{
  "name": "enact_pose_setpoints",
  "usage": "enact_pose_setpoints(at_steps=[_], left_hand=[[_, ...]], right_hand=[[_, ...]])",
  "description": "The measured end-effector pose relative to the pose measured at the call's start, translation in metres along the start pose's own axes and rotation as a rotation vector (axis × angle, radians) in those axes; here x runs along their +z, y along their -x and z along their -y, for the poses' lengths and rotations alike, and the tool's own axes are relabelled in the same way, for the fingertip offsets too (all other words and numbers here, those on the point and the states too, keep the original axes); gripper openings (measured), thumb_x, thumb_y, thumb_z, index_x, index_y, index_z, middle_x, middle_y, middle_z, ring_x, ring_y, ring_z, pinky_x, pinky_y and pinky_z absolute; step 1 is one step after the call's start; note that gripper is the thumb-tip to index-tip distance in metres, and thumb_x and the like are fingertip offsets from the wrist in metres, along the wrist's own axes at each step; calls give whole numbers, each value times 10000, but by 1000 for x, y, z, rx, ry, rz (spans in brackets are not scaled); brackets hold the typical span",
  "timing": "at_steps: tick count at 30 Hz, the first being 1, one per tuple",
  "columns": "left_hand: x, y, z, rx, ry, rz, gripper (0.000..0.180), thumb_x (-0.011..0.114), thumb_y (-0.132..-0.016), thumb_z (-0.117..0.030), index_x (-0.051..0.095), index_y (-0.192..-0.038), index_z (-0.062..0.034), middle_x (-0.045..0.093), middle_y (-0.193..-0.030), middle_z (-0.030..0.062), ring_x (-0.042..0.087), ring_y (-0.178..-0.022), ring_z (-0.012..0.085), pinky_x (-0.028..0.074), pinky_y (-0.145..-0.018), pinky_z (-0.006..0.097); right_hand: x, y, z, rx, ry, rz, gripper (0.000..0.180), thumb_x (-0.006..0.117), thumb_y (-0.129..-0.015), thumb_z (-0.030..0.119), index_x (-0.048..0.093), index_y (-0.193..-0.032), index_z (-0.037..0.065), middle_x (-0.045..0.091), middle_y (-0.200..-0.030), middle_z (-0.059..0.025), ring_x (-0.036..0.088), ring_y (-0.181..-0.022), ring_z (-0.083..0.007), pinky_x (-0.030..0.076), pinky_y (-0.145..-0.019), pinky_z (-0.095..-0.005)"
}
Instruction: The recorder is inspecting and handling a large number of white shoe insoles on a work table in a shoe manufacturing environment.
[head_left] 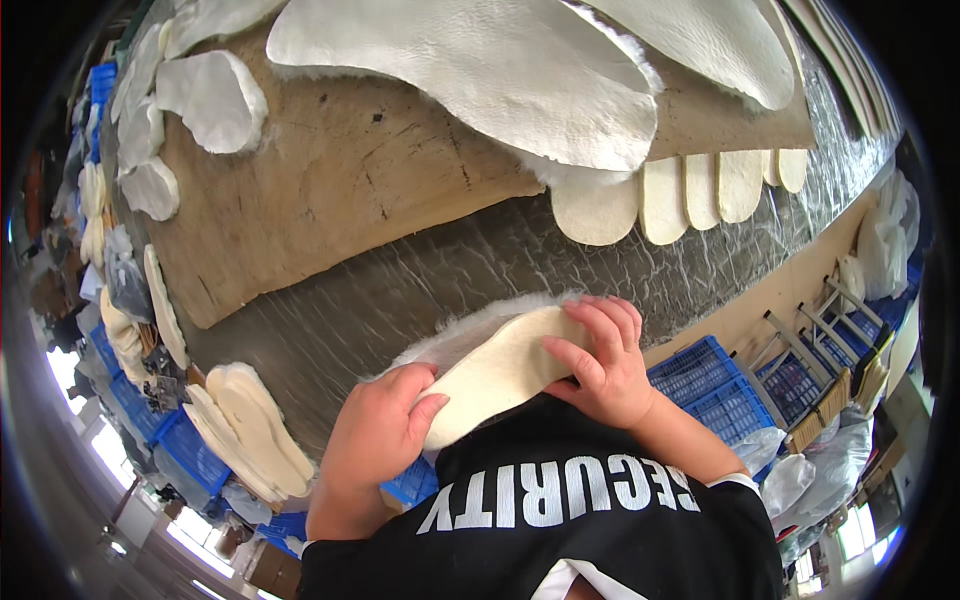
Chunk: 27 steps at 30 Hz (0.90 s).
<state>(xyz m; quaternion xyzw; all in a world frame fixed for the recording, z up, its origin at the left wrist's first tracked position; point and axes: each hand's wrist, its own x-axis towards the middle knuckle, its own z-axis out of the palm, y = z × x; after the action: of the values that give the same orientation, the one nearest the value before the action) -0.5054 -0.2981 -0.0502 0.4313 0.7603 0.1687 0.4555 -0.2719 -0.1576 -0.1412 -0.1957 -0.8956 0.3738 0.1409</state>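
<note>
A cream insole [500, 372] is held in both hands close to my chest, its smooth felt face turned up. My left hand [385, 415] pinches its rounded lower-left end between thumb and fingers. Around the upper-right end my right hand [607, 368] has its thumb and fingers closed. Behind the insole lies a piece of white fleece [460, 335] with fluffy edges, partly covered by it; whether the two are joined I cannot tell.
Large white sheepskin pieces [480, 75] cover part of a brown board [330, 180] on the table. Insoles [665, 205] stick out from under the board. More insoles are stacked [250, 430] at the left edge. Blue crates [715, 390] stand at the right.
</note>
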Motion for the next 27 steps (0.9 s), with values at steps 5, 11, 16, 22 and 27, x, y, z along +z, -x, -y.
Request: enact_pose_setpoints(at_steps=[5,11,16,22,27], left_hand=[[-6,-4,-5,-86,14,28,160,653,-867,-139,596,-944,-10,632,-863,177,610,-748,400,485,-650,415],[1,-9,-9,-40,-94,-89,145,678,-853,-160,627,-883,-27,597,-846,144,608,-695,372,486,-600,423],[4,-13,-9,-53,-99,-101,143,691,-844,-170,642,-869,-37,601,-843,129,614,-681,359,487,-588,418],[0,-20,-4,-61,-83,-74,121,687,-823,-99,625,-838,3,603,-858,149,593,-653,335,463,-585,363],[3,-27,5,-30,-17,-176,115,670,-834,-89,619,-820,13,665,-956,159,632,-695,320,494,-622,350]], right_hand=[[7,0,3,9,74,-31,764,831,-489,282,600,-1214,214,490,-1332,-121,481,-1189,-334,361,-980,-512],[2,2,6,56,117,24,722,824,-510,365,620,-1191,243,489,-1342,-105,475,-1204,-318,265,-1041,-548],[-5,-6,16,24,207,31,641,762,-609,518,630,-1170,236,506,-1364,-107,452,-1263,-322,161,-1097,-597],[8,-19,16,-93,227,128,590,746,-660,533,625,-1151,229,564,-1332,-91,464,-1283,-311,140,-1114,-613],[15,-23,16,-84,230,123,562,752,-651,512,624,-1119,229,568,-1320,-93,510,-1230,-303,168,-1104,-612]])
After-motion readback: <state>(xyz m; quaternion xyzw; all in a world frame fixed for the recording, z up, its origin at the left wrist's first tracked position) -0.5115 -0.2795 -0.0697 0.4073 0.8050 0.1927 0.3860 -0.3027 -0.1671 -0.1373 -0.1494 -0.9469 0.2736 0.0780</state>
